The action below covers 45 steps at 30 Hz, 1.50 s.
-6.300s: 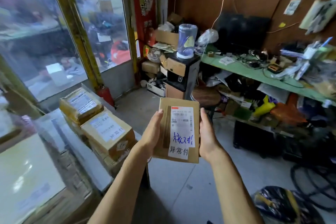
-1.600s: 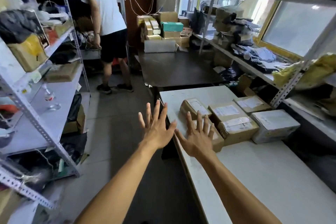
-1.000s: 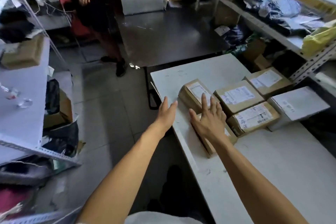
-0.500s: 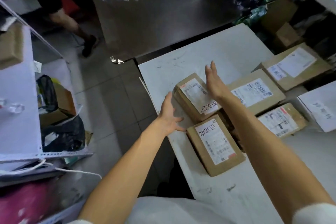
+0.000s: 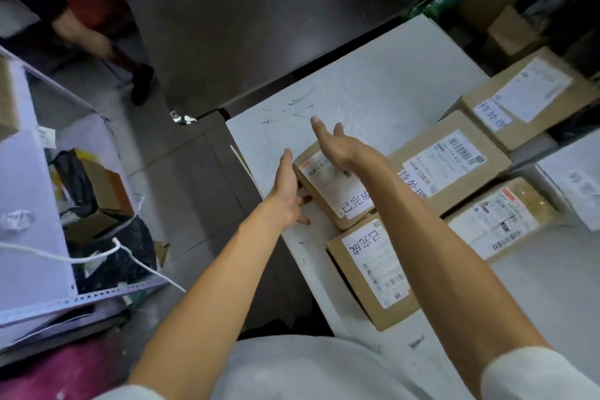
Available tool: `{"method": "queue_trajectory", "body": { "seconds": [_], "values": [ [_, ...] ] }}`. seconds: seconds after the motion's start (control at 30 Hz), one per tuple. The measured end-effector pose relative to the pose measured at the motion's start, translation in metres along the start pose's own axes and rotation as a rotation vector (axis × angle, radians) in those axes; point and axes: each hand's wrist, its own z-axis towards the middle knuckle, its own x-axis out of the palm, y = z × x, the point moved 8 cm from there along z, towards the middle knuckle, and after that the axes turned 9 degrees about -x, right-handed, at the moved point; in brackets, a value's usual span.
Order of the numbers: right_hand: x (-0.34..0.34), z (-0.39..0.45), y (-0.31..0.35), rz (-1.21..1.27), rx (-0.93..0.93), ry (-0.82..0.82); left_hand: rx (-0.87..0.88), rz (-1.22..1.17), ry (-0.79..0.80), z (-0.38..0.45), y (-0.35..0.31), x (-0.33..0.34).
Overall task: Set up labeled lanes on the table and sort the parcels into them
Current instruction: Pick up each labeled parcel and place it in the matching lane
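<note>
A white worktop (image 5: 373, 84) is seen from above, with several brown parcels laid on its right part. Both bare arms are stretched forward over it.

The left hand (image 5: 287, 187) is placed flat against the left side of a small parcel (image 5: 328, 187) near the left edge of the worktop; its fingers are extended and spread, not closed around anything. The right hand (image 5: 337, 143) is held open above the far end of the same parcel, with the fingers straight and pointing away. It cannot be told whether this hand touches the cardboard. The two hands are apart, one on each side of the parcel.

This small parcel carries a white label with handwritten characters at its near end. Just nearer to the person, a second parcel (image 5: 373, 273) with a similar handwritten label is lying, touching the first one. To the right, a larger parcel (image 5: 454, 166) with a barcode label is set beside them, and a taped parcel (image 5: 496, 217) lies nearer than it. At the far right one more parcel (image 5: 526, 97) is seen.

On the left, a metal shelf (image 5: 35, 191) stands on the floor. At the far left, the legs of another person (image 5: 97, 36) are visible.
</note>
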Motion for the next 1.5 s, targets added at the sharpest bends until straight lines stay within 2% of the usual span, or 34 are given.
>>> {"method": "queue_trajectory", "body": {
  "seconds": [0.2, 0.4, 0.57, 0.7, 0.8, 1.03, 1.17, 1.27, 1.4, 1.5],
  "values": [
    [0.009, -0.008, -0.015, 0.128, 0.051, -0.068, 0.061, 0.095, -0.041, -0.013, -0.026, 0.0],
    [0.02, -0.018, -0.025, 0.301, 0.148, -0.206, 0.178, 0.218, 0.02, -0.049, -0.059, 0.008],
    [0.045, -0.021, -0.034, 0.508, 0.231, -0.371, 0.172, 0.426, 0.143, 0.031, -0.062, -0.013],
    [0.078, -0.022, -0.035, 0.811, 0.284, -0.505, 0.143, 0.586, 0.264, 0.107, -0.051, -0.02],
    [0.084, -0.025, -0.024, 0.925, 0.276, -0.621, 0.164, 0.647, 0.326, 0.072, -0.062, -0.014],
    [0.085, -0.063, 0.021, 1.037, 0.311, -0.701, 0.347, 0.865, 0.35, 0.011, -0.087, -0.005],
    [0.077, -0.115, 0.045, 1.095, 0.195, -0.854, 0.345, 0.923, 0.488, 0.0, -0.089, 0.011],
    [0.073, -0.165, 0.055, 1.088, 0.119, -0.904, 0.241, 0.912, 0.614, -0.068, -0.074, 0.021],
    [0.077, -0.236, 0.037, 1.06, 0.113, -1.07, 0.322, 0.945, 0.831, -0.143, -0.032, 0.052],
    [0.09, -0.285, 0.013, 1.052, 0.12, -1.205, 0.366, 0.986, 0.873, -0.172, 0.011, 0.069]
  ]
}}
